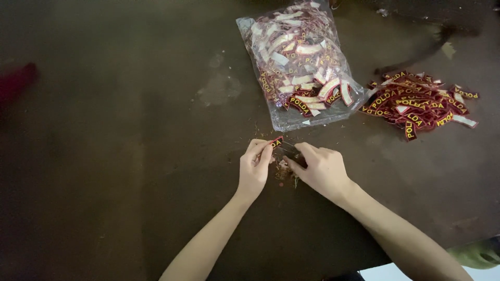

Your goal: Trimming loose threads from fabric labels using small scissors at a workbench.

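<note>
On the dark table (130,156), the clear plastic bag (299,62) ahead of me is packed with curved maroon patches, far more than the loose pile (419,101) lying to its right, so I judge most of the lot unhandled. My left hand (254,166) pinches one patch (276,142) at its end. My right hand (320,166) closes on a small dark tool (287,152) touching that patch; thread scraps (285,174) lie between.

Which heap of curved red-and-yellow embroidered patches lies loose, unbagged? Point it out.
The loose heap of red-and-yellow patches at the dark table's right side; the other batch sits inside the clear plastic bag.
</note>
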